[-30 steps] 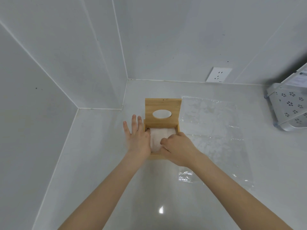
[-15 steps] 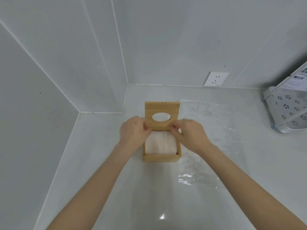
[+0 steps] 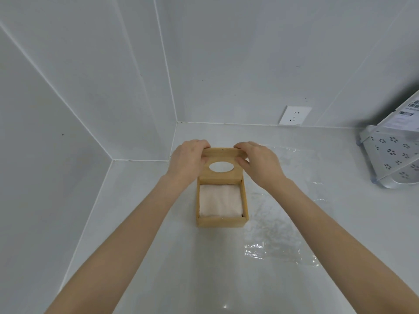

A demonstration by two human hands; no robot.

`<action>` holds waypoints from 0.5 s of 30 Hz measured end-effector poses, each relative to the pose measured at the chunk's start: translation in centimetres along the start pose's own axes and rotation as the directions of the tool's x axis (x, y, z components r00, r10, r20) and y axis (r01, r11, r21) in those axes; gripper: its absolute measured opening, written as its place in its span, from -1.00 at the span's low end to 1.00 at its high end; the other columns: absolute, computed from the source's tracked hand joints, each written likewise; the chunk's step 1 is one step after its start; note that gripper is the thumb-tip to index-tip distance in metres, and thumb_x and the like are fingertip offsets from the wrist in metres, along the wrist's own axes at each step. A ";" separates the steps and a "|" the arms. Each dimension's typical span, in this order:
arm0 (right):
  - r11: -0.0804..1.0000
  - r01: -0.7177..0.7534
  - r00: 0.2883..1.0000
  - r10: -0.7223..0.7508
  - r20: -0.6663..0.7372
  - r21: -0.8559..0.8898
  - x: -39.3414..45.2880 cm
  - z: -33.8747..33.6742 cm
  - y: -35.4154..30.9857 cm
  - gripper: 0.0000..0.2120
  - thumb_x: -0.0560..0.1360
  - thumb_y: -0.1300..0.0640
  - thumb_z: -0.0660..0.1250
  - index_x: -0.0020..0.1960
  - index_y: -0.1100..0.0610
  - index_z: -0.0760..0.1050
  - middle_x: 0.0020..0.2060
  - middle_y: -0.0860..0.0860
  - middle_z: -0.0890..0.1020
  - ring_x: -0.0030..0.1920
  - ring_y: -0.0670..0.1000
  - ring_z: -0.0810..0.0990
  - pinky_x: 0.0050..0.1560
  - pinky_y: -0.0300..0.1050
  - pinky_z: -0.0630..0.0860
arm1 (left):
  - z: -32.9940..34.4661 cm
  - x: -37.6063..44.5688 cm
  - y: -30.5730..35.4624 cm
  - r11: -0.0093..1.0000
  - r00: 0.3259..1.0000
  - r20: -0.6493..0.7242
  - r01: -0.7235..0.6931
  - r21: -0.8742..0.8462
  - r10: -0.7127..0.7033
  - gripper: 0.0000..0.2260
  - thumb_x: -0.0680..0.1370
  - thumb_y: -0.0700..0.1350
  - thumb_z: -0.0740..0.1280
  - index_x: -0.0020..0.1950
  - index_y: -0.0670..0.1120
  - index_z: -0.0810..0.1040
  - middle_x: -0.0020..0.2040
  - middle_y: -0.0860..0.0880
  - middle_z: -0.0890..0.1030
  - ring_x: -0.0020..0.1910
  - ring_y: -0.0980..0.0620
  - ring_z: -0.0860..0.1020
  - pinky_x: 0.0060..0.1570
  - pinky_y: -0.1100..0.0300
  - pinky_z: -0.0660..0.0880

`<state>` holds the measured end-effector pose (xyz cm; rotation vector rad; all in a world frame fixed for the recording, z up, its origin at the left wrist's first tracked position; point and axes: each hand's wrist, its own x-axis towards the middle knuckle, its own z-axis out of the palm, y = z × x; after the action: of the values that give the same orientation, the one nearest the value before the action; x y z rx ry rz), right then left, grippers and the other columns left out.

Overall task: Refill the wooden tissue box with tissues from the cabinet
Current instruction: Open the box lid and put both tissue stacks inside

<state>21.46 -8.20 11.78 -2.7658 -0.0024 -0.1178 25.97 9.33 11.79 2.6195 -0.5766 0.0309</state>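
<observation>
Gleaming white counter (image 3: 158,257), tiled corner (image 3: 174,98)

Both forearms were bare from the lower frame edge to the wrists, with no sleeve in view. The left hand (image 3: 189,160) and right hand (image 3: 260,163) wore nothing: no glove, ring, watch or band showed on either.

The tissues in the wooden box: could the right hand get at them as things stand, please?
Probably yes. The lid is raised, so the tissues lie uncovered, but the right hand and left hand grip that lid and would first need to let go.
</observation>
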 end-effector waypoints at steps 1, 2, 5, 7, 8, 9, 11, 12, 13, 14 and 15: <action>1.000 0.016 1.000 -0.016 -0.021 0.006 -0.4 -0.1 0.0 -0.74 0.55 0.17 0.18 0.21 0.11 0.47 0.04 0.05 0.61 0.03 0.12 0.56 -0.08 -0.05 0.46 | -0.1 -0.4 0.0 1.000 1.000 -0.009 -0.009 -0.010 0.009 -0.82 0.47 -0.24 0.31 0.06 -0.13 0.55 -0.04 -0.11 0.62 -0.03 -0.13 0.54 0.00 0.00 0.46; 0.999 0.037 0.999 -0.036 -0.040 0.019 -0.9 -0.3 0.0 -0.76 0.56 0.15 0.17 0.18 0.12 0.50 0.00 0.05 0.63 0.00 0.12 0.57 -0.08 -0.04 0.47 | -0.2 -0.9 0.1 1.000 1.000 -0.019 -0.022 -0.022 0.021 -0.84 0.47 -0.24 0.31 0.04 -0.14 0.56 -0.05 -0.11 0.63 -0.04 -0.13 0.55 0.00 -0.01 0.46; 0.993 0.106 0.992 -0.101 -0.075 0.060 -3.1 -0.5 0.0 -0.75 0.60 0.10 0.14 0.12 0.13 0.55 -0.06 0.07 0.67 -0.02 0.12 0.60 -0.07 0.02 0.52 | -0.5 -2.7 0.1 0.994 0.997 -0.036 -0.077 -0.071 0.075 -0.86 0.48 -0.24 0.31 0.00 -0.16 0.61 -0.09 -0.12 0.67 -0.08 -0.13 0.58 0.00 -0.03 0.48; 0.987 0.143 0.987 -0.135 -0.089 0.080 -5.0 -0.3 0.1 -0.75 0.59 0.09 0.16 0.12 0.12 0.57 -0.05 0.04 0.69 0.00 0.11 0.61 -0.06 0.04 0.54 | -0.3 -4.4 0.0 0.990 0.992 -0.058 -0.117 -0.082 0.113 -0.83 0.50 -0.16 0.28 -0.03 -0.16 0.64 -0.12 -0.13 0.69 -0.12 -0.15 0.61 -0.05 0.00 0.52; 0.984 0.155 0.984 -0.147 -0.098 0.085 -5.9 0.1 0.1 -0.75 0.58 0.08 0.17 0.11 0.11 0.58 -0.05 0.03 0.69 -0.01 0.10 0.61 -0.07 0.04 0.55 | 0.0 -5.3 -0.1 0.987 0.988 -0.073 -0.143 -0.072 0.138 -0.78 0.49 -0.09 0.25 -0.06 -0.15 0.65 -0.15 -0.13 0.70 -0.16 -0.14 0.63 -0.11 0.03 0.54; 0.984 0.158 0.983 -0.149 -0.104 0.086 -6.8 0.5 0.2 -0.74 0.56 0.07 0.17 0.10 0.10 0.59 -0.07 0.01 0.70 -0.02 0.10 0.63 -0.10 0.02 0.56 | 0.3 -6.3 -0.2 0.983 0.983 -0.082 -0.172 -0.057 0.167 -0.73 0.47 -0.02 0.23 -0.10 -0.14 0.66 -0.19 -0.10 0.71 -0.22 -0.11 0.65 -0.18 0.08 0.57; 0.982 0.161 0.982 -0.150 -0.115 0.098 -8.3 1.3 0.3 -0.74 0.51 0.06 0.20 0.05 0.08 0.62 -0.10 -0.02 0.71 -0.04 0.07 0.65 -0.14 -0.07 0.59 | 1.5 -8.1 -0.5 0.977 0.974 -0.091 -0.211 -0.041 0.206 -0.67 0.47 0.04 0.20 -0.12 -0.12 0.68 -0.20 -0.05 0.72 -0.25 -0.03 0.67 -0.23 0.16 0.56; 0.981 0.174 0.979 -0.163 -0.126 0.087 -9.0 1.8 0.4 -0.75 0.50 0.06 0.20 0.02 0.07 0.63 -0.10 -0.04 0.72 -0.04 0.04 0.67 -0.14 -0.13 0.60 | 2.2 -9.0 -0.6 0.974 0.972 -0.095 -0.222 -0.040 0.217 -0.65 0.48 0.06 0.19 -0.11 -0.13 0.68 -0.15 -0.05 0.72 -0.19 0.01 0.68 -0.13 0.21 0.53; 0.981 0.184 0.976 -0.174 -0.132 0.065 -9.7 2.2 0.4 -0.73 0.49 0.05 0.19 -0.01 0.07 0.65 -0.10 -0.06 0.72 -0.05 0.00 0.68 -0.16 -0.19 0.60 | 3.0 -9.7 -0.8 0.973 0.971 -0.093 -0.226 -0.037 0.222 -0.63 0.49 0.07 0.18 -0.09 -0.14 0.69 -0.10 -0.06 0.72 -0.12 0.03 0.68 -0.03 0.29 0.47; 0.981 0.190 0.974 -0.183 -0.135 0.039 -10.2 2.7 0.4 -0.71 0.47 0.03 0.18 -0.04 0.06 0.66 -0.10 -0.07 0.72 -0.05 -0.03 0.69 -0.18 -0.23 0.60 | 3.7 -10.3 -1.0 0.974 0.972 -0.087 -0.223 -0.039 0.219 -0.63 0.49 0.07 0.18 -0.07 -0.14 0.69 -0.07 -0.07 0.71 -0.07 0.05 0.67 0.08 0.30 0.40; 0.982 0.187 0.974 -0.183 -0.135 0.021 -10.7 3.2 0.4 -0.70 0.46 0.03 0.17 -0.07 0.06 0.67 -0.11 -0.07 0.73 -0.05 -0.04 0.69 -0.20 -0.25 0.60 | 4.3 -10.8 -1.1 0.976 0.975 -0.076 -0.213 -0.048 0.209 -0.65 0.48 0.05 0.20 -0.06 -0.14 0.68 -0.04 -0.07 0.70 -0.04 0.05 0.66 0.13 0.31 0.37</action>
<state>11.08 -7.28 7.73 -2.7138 -0.2259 -0.3479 16.27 12.57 6.17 2.4815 -0.8169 0.1704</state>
